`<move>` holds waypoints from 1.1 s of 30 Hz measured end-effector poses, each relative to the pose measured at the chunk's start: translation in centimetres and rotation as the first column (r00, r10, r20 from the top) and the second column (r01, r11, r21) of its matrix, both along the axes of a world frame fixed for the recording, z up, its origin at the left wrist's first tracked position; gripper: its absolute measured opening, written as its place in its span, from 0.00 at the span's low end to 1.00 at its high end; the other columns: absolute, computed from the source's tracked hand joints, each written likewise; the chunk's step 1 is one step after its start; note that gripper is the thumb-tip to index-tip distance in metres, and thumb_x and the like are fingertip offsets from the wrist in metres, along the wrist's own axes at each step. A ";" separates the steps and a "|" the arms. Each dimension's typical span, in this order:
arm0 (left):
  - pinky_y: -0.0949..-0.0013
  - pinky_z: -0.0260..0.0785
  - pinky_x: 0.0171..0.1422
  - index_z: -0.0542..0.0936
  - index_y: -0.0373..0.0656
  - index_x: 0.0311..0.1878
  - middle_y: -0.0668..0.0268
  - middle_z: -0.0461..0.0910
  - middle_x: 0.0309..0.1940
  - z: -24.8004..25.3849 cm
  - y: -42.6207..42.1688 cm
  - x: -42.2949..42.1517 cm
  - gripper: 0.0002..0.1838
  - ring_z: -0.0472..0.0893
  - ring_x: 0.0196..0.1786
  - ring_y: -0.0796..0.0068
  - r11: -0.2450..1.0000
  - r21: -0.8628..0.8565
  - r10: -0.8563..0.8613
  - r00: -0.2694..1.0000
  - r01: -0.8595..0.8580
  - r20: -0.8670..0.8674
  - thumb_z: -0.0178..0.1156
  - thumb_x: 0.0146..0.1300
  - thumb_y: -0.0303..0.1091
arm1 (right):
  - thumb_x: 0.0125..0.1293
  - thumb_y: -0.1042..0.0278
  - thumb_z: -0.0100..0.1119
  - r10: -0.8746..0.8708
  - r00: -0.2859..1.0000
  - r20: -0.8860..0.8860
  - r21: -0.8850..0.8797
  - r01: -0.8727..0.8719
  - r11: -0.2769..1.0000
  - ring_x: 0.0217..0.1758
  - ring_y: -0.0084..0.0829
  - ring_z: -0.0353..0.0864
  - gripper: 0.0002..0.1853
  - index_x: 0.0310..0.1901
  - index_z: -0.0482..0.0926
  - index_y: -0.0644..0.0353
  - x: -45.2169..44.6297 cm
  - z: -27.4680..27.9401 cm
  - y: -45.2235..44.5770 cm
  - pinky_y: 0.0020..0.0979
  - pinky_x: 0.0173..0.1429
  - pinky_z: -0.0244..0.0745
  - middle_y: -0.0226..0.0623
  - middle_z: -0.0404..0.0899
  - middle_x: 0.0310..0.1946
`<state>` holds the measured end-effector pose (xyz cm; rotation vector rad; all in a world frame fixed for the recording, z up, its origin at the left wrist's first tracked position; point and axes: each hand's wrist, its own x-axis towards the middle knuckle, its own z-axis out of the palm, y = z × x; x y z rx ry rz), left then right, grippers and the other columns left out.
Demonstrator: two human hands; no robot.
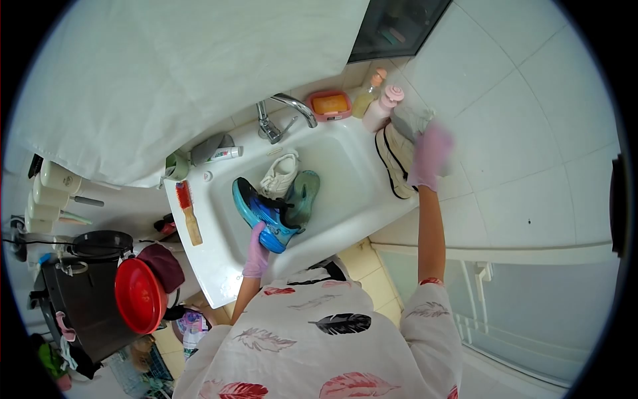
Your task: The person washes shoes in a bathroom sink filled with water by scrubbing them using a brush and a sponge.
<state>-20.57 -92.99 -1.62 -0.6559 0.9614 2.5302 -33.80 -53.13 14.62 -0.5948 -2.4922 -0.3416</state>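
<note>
In a pink glove, my left hand (258, 253) grips the blue sneaker (269, 216) by one end, over the near side of the white sink (219, 213). A white sneaker (279, 174) and a greenish shoe (304, 199) lie beside it in the basin. My right hand (432, 154), gloved too, is smeared by motion at the sink's right end. Right next to it are beige shoes (393, 159) with dark trim, partly covered by the hand. Whether its fingers hold anything does not show. Something clear and shiny (420, 121) stands just behind it, too indistinct to name.
A chrome faucet (269, 126) rises at the back rim. Along it are an orange soap bar (330, 104) in a pink dish, a pink pump bottle (382, 110) and a yellowish bottle (369, 93). A scrub brush (189, 213) lies on the left rim; a red basin (139, 296) is lower left.
</note>
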 end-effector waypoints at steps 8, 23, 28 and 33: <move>0.64 0.58 0.64 0.63 0.41 0.60 0.63 0.70 0.54 -0.6 0.0 0.1 0.31 0.69 0.57 0.67 0.999 -0.018 -0.034 0.999 0.034 0.018 0.58 0.57 0.45 | 0.52 0.57 0.58 -0.219 0.959 0.181 0.182 0.186 0.965 0.40 0.33 0.73 0.19 0.44 0.71 0.59 -0.8 0.4 -1.5 0.40 0.57 0.58 0.33 0.75 0.33; 0.61 0.60 0.64 0.64 0.40 0.60 0.62 0.71 0.54 -0.4 -0.3 0.1 0.30 0.71 0.57 0.64 0.999 0.004 0.046 0.999 -0.046 -0.006 0.57 0.58 0.44 | 0.46 0.49 0.66 -0.084 0.975 0.204 0.045 0.076 0.996 0.54 0.35 0.67 0.35 0.54 0.68 0.58 0.9 3.7 -3.5 0.49 0.66 0.50 0.34 0.71 0.45; 0.61 0.60 0.64 0.64 0.40 0.60 0.62 0.71 0.54 -0.7 -0.4 0.3 0.29 0.71 0.56 0.64 0.999 -0.002 0.049 0.999 -0.049 0.009 0.57 0.58 0.43 | 0.52 0.57 0.61 -0.083 0.969 0.231 0.047 0.074 0.996 0.48 0.35 0.72 0.23 0.48 0.72 0.57 1.1 2.6 -2.5 0.50 0.65 0.50 0.33 0.74 0.37; 0.61 0.60 0.64 0.64 0.40 0.60 0.62 0.71 0.54 -1.0 -0.4 0.2 0.29 0.71 0.56 0.64 0.998 0.021 0.054 0.999 -0.054 -0.001 0.58 0.58 0.43 | 0.57 0.68 0.53 -0.073 0.954 0.290 0.054 0.060 0.997 0.41 0.31 0.74 0.19 0.52 0.71 0.57 1.2 0.8 -2.1 0.47 0.66 0.51 0.29 0.75 0.30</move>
